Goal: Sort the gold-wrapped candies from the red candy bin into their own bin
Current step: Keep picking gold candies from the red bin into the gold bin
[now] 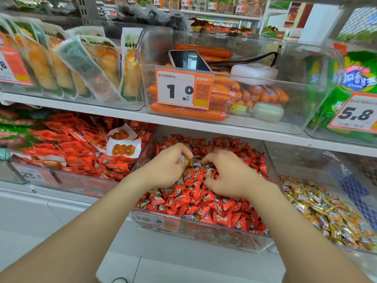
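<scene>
Left hand (169, 166) pinches one small gold-wrapped candy (184, 159) between thumb and curled fingertips, just above the pile. Right hand (226, 174) is close beside it, fingers curled down into the pile. Fingertips are hidden, so I cannot tell if it has anything pinched.

Between the hands a small cluster of gold foil pieces (196, 163) lies on top of the red-wrapped candies (195, 201), toward the back of the clear plastic red candy bin (204, 226) on the lower shelf. One stray gold piece (143, 203) sits near the front-left corner. The destination, a clear plastic bin of gold candies (302, 166), is the next bin to the right, side by side, already partly filled.

Handling, as a judgement: pieces look light and small, with crinkly, slick wrappers, and are not fragile. Pinch across the body or by a sealed wrapper end; several should fit in one palm. Risks are dragging red ones along and dropping slick pieces while carrying them across the divider.
</scene>
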Available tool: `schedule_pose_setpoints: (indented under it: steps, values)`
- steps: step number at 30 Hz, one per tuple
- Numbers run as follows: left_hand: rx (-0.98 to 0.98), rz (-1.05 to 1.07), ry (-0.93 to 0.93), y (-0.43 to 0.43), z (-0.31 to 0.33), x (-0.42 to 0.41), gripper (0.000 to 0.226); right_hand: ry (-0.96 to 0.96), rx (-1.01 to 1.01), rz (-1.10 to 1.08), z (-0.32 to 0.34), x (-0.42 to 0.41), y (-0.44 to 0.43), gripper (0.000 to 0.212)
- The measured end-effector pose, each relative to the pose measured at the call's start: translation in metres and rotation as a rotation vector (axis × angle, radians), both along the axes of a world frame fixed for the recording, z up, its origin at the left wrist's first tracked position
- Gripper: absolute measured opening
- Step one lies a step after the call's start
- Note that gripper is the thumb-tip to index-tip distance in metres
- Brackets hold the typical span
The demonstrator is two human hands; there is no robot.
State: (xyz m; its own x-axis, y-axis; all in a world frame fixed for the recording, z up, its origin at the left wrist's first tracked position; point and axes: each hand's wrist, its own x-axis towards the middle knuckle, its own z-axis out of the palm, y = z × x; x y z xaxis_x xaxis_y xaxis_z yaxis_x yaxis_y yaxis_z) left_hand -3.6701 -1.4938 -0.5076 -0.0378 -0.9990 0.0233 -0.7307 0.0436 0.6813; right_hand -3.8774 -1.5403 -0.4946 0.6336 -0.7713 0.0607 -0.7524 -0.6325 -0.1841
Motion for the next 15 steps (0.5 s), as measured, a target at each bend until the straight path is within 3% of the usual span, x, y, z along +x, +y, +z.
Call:
schedule_pose_setpoints:
  steps: [3,7,15]
  values:
    - [-0.054,-0.044,-0.167,-0.008,-0.008,-0.006,0.033,0.079,-0.005,-0.015,0.001,0.002,-0.004,0.053]
    - [-0.038,-0.073,-0.282,-0.024,-0.025,-0.007,0.026,0.092,-0.053,-0.004,-0.001,0.006,-0.008,0.040]
    - [-0.058,-0.226,-0.426,-0.042,-0.026,-0.004,0.049,-0.365,0.018,-0.118,0.008,-0.018,-0.007,0.020]
